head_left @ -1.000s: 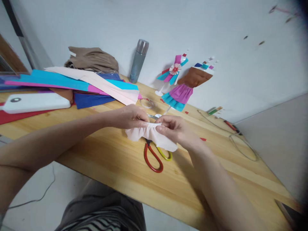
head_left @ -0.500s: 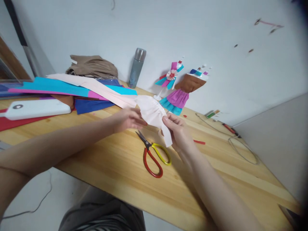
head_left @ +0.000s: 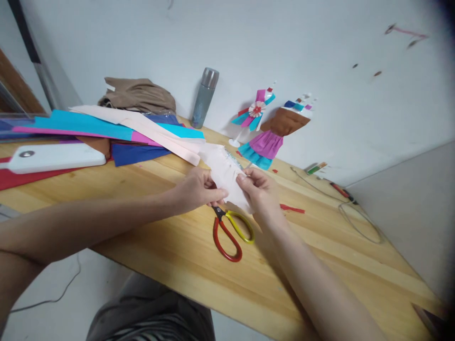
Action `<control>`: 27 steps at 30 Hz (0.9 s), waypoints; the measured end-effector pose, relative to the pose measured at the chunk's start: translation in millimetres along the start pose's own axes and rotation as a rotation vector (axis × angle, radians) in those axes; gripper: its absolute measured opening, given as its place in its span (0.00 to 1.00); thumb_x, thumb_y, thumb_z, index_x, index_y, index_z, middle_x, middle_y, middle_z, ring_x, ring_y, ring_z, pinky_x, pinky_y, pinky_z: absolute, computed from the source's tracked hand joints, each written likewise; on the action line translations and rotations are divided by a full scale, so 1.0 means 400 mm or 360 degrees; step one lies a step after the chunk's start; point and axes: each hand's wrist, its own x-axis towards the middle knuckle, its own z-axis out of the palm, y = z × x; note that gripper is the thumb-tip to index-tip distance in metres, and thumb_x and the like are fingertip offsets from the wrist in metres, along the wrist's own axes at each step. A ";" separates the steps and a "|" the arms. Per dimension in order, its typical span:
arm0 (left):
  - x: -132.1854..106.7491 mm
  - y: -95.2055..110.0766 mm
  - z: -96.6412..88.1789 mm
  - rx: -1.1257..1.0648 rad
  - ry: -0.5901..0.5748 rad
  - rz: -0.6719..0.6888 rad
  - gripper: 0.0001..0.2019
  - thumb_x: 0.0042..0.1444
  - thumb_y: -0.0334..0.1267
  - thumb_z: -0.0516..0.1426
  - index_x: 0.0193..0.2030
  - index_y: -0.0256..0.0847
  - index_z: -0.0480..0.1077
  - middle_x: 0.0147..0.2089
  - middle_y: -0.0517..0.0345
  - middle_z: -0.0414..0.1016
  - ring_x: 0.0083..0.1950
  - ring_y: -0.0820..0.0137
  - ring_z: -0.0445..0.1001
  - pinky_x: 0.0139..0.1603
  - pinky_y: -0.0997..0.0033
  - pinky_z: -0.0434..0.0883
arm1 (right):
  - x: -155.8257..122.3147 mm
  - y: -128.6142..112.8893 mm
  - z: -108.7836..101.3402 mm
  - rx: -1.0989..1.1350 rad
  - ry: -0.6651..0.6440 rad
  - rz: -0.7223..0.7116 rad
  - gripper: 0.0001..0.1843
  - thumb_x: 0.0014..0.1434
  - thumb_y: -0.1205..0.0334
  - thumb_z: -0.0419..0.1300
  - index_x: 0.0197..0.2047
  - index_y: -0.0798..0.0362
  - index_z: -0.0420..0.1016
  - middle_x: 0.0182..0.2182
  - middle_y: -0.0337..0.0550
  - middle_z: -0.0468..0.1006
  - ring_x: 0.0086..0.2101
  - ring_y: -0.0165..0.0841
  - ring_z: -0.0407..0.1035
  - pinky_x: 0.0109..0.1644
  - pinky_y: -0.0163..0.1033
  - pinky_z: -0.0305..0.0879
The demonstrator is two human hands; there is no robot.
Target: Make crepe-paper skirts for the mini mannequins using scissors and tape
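Note:
A pale, gathered piece of crepe paper [head_left: 227, 177] is held up between my two hands, its folds bunched along the upper edge. My left hand [head_left: 201, 188] pinches its lower left edge between thumb and fingers. On the other side, my right hand [head_left: 261, 187] grips the right part, the thumb lying on top. Just below them, scissors [head_left: 227, 237] with one red and one yellow handle lie on the table; my left hand covers their blades. Behind the paper stand small dress forms, one in a brown, pink and blue paper dress [head_left: 272, 135], another with a striped rosette [head_left: 256, 109].
Coloured crepe paper sheets [head_left: 85, 127] are stacked at left beside a white paddle-shaped object [head_left: 57, 158]. A grey bottle [head_left: 205, 97] and brown cloth [head_left: 138, 94] stand near the wall. A red scrap [head_left: 293, 209] and a cable [head_left: 350, 222] lie on the wooden table [head_left: 170, 265].
My left hand has moved right and closed on the paper's lower edge, coming over the scissor blades. The paper's lower end has swung and now looks flatter and broader.

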 end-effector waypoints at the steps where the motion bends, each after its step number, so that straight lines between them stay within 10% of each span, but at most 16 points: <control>1: 0.000 0.001 -0.002 0.0045 -0.0026 0.0013 0.06 0.45 0.30 0.61 0.23 0.30 0.70 0.20 0.58 0.72 0.21 0.79 0.68 0.23 0.80 0.67 | 0.000 0.000 0.000 -0.0002 0.0026 0.0007 0.13 0.50 0.51 0.63 0.29 0.51 0.66 0.17 0.34 0.68 0.17 0.27 0.61 0.20 0.34 0.55; 11: 0.022 -0.023 -0.027 -0.0385 0.0289 0.0060 0.16 0.52 0.47 0.58 0.26 0.34 0.66 0.20 0.59 0.70 0.18 0.78 0.67 0.18 0.79 0.64 | -0.001 -0.015 0.005 0.0058 0.0126 0.0094 0.14 0.44 0.53 0.66 0.27 0.51 0.67 0.15 0.32 0.65 0.16 0.27 0.58 0.19 0.33 0.51; 17: -0.027 0.012 -0.042 0.0343 -0.0448 0.0422 0.19 0.54 0.47 0.55 0.19 0.35 0.68 0.18 0.58 0.69 0.20 0.76 0.67 0.22 0.78 0.64 | 0.017 -0.001 -0.023 -0.0034 0.0061 0.0034 0.13 0.46 0.53 0.65 0.26 0.51 0.66 0.17 0.33 0.68 0.16 0.27 0.58 0.19 0.33 0.52; 22: -0.008 0.062 -0.090 0.0797 0.0340 0.0933 0.18 0.59 0.43 0.50 0.23 0.37 0.70 0.23 0.57 0.70 0.27 0.74 0.67 0.31 0.74 0.65 | 0.005 -0.019 -0.030 -0.0232 -0.0296 -0.0017 0.10 0.48 0.57 0.64 0.28 0.52 0.69 0.18 0.34 0.68 0.18 0.27 0.59 0.20 0.33 0.52; 27: 0.039 0.062 -0.110 0.1382 -0.0049 0.0960 0.11 0.56 0.37 0.52 0.28 0.38 0.73 0.37 0.54 0.76 0.46 0.67 0.71 0.49 0.70 0.64 | -0.015 -0.032 -0.017 -0.0379 -0.0505 -0.0149 0.07 0.49 0.60 0.63 0.31 0.53 0.71 0.21 0.35 0.69 0.21 0.27 0.60 0.23 0.33 0.54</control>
